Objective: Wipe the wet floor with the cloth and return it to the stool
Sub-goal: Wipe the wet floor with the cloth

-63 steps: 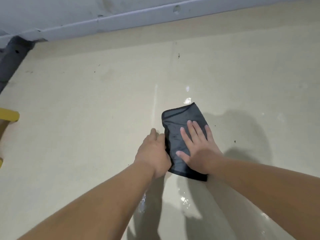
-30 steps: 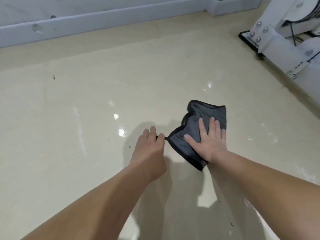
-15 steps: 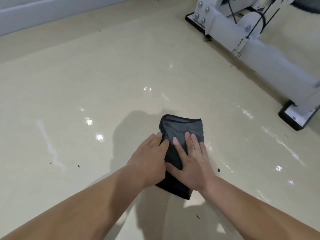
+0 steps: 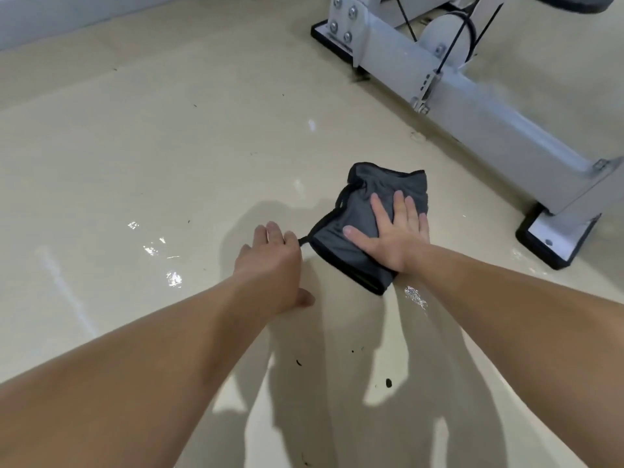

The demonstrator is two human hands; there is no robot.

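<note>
A dark grey cloth lies on the glossy beige floor, bunched along its far edge. My right hand presses flat on it with straight, spread fingers. My left hand rests on the floor just left of the cloth. Its fingertips touch the small black loop at the cloth's near-left corner. Wet glints shine left of my left hand, and a wet patch lies beside my right forearm. The stool is out of view.
A white metal machine frame with black feet stretches across the floor at the right, close behind the cloth. A grey skirting board runs along the top left. Dark specks dot the floor near me.
My right hand has slid the cloth to the right, out from under my left hand. The left hand, which lay on the cloth's edge, now rests on the floor at its corner loop.
</note>
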